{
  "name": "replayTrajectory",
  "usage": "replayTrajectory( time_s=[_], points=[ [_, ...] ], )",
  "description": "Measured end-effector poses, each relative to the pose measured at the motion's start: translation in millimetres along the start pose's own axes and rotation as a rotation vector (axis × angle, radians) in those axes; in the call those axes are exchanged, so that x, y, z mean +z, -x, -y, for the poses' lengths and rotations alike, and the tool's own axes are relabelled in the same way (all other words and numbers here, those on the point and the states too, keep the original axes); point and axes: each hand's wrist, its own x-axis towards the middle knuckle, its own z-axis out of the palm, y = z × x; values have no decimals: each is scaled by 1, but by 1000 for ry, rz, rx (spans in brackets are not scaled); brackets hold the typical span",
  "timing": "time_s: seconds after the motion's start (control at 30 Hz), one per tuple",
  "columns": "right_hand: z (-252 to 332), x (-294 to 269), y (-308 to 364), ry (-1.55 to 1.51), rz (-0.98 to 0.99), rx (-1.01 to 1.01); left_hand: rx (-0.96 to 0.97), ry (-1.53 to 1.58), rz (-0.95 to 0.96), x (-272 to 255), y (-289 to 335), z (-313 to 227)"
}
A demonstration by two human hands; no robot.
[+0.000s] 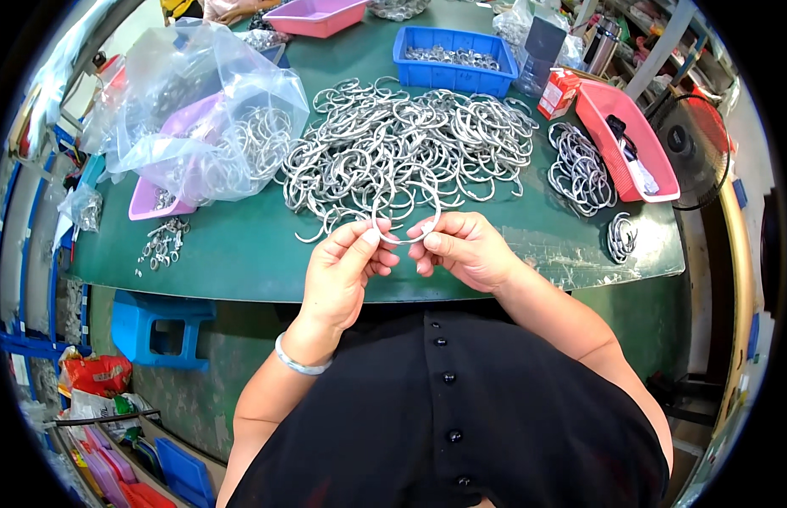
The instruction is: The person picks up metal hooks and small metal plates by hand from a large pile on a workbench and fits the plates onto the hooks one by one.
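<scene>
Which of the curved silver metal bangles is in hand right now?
The curved silver metal bangle pinched by the left hand and the right hand; those in the large silver heap beyond it lie unheld on the green table.

No words or numbers can be read clearly. Pale marks show on the small red box (559,91) beside the pink basket (598,129) and on the red bag (104,374) at lower left, too small to make out.

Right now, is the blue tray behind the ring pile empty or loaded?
Loaded, not empty: small metal pieces lie across the inside of the blue tray.
</scene>
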Motion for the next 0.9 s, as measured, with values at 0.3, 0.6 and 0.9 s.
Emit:
replayTrajectory(
  time_s=[0.3,0.6,0.9],
  points=[
    [1,0,-1,169,4,-53,-63,21,-46,-8,0,-5],
    [8,-3,0,193,-12,-41,-21,-52,-61,-10,2,-11],
    [9,-2,-1,206,-38,-42,24,-155,-70,-10,3,-16]
  ],
)
